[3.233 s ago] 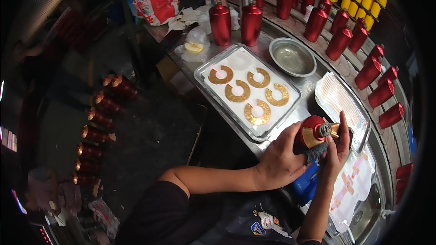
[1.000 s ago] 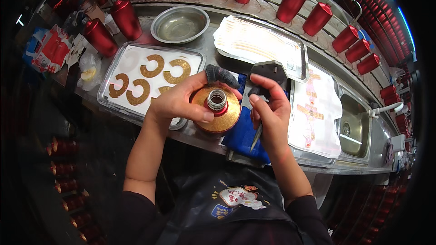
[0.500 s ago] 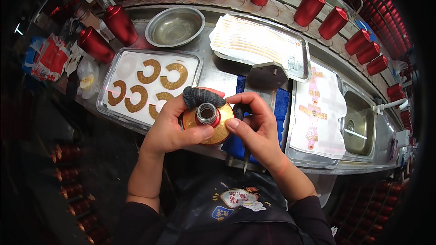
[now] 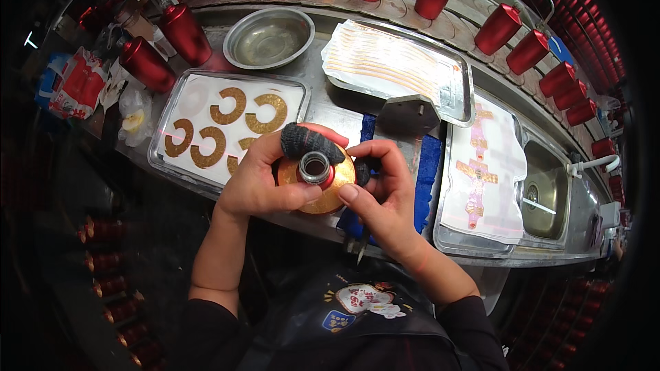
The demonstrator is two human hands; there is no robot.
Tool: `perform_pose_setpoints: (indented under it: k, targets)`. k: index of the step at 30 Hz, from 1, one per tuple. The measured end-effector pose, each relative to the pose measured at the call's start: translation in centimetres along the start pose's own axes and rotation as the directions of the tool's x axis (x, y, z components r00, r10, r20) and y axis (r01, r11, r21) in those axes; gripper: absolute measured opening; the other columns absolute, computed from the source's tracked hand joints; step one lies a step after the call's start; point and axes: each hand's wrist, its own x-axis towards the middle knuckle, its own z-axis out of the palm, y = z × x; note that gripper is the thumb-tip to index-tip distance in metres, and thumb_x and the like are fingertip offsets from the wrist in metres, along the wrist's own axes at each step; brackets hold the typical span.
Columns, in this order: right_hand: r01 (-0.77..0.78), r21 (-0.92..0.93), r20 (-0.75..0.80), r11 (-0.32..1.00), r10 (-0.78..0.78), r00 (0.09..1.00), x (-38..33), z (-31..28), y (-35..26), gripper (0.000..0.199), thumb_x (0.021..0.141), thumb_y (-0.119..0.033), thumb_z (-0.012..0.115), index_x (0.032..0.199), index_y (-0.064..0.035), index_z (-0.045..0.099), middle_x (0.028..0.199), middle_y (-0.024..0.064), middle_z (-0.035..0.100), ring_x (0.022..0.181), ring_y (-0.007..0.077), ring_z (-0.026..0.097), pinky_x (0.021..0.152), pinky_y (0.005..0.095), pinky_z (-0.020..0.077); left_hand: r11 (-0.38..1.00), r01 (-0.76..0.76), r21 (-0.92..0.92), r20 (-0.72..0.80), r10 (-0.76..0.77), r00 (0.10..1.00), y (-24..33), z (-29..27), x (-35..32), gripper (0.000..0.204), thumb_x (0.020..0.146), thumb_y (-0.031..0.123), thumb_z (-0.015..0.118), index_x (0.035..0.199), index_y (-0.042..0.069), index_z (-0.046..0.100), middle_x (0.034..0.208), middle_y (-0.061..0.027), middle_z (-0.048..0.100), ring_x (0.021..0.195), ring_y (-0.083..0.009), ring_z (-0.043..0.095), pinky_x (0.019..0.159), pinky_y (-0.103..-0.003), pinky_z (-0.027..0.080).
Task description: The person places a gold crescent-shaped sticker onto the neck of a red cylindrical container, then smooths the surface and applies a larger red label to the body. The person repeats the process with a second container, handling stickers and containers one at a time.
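Bottle (image 4: pixel 342 177) hung over the counter's (image 4: pixel 317 99) near edge, our left hand (image 4: pixel 265 184) gripping its shoulder, our right hand (image 4: pixel 386 196) its rim; probably stiff and slippery, we judged it safest cupped around.

Workshop, small-scale production type: so I enter it from my end of the feed, on the following items. Red bottles (image 4: pixel 498 29), many alike, spaced along a slatted track (image 4: pixel 405 1) resembling a conveyor. Rack (image 4: pixel 579 38) with rows of red, far right. Metal workbench (image 4: pixel 331 104). Shallow tray (image 4: pixel 159 163) of gold C-shaped pieces (image 4: pixel 269 122). White sheets (image 4: pixel 450 203) bearing patterned pieces (image 4: pixel 476 170). Metal bowl (image 4: pixel 229 56). Sink (image 4: pixel 546 196), white tap (image 4: pixel 592 163). Dark apron (image 4: pixel 302 326) on the wearer.
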Motion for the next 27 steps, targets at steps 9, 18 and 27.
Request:
perform_pose_setpoints:
  k: [9,18,27]
  targets:
    - [-0.023,-0.096,0.026,0.995,0.026,0.999,1.0,0.2,-0.4,0.042,0.087,-0.006,0.075,0.121,-0.0022,0.051,0.108,0.0038,0.059,0.082,0.0035,0.060,0.065,0.0167,0.0499,0.995,0.004,-0.102,-0.059,-0.010,0.998,-0.2,1.4,-1.2,0.061,0.077,0.010,0.073,0.134,0.000,0.054,0.119,-0.0072,0.062,0.109,-0.0134,0.060,0.098,-0.030,0.047]
    - [-0.028,-0.104,0.070,0.994,0.035,0.997,0.4,-0.4,-1.3,0.038,0.090,-0.009,0.071,0.124,-0.0039,0.054,0.101,0.0005,0.059,0.063,0.0005,0.057,0.052,0.0172,0.0440,0.993,-0.115,0.023,-0.159,0.118,0.980,-0.6,1.4,-1.7,0.058,0.078,0.011,0.075,0.133,-0.001,0.057,0.126,-0.0093,0.062,0.116,-0.0158,0.059,0.101,-0.032,0.046]
    - [-0.045,-0.054,0.041,0.998,0.047,0.998,0.6,-0.5,-0.3,0.036,0.091,-0.011,0.071,0.123,-0.0051,0.055,0.097,-0.0004,0.058,0.063,-0.0008,0.051,0.052,0.0165,0.0384,0.997,-0.044,-0.069,-0.200,0.030,0.979,-0.9,1.9,-2.5,0.060,0.080,0.011,0.074,0.136,-0.001,0.056,0.127,-0.0110,0.062,0.117,-0.0179,0.060,0.103,-0.034,0.047]
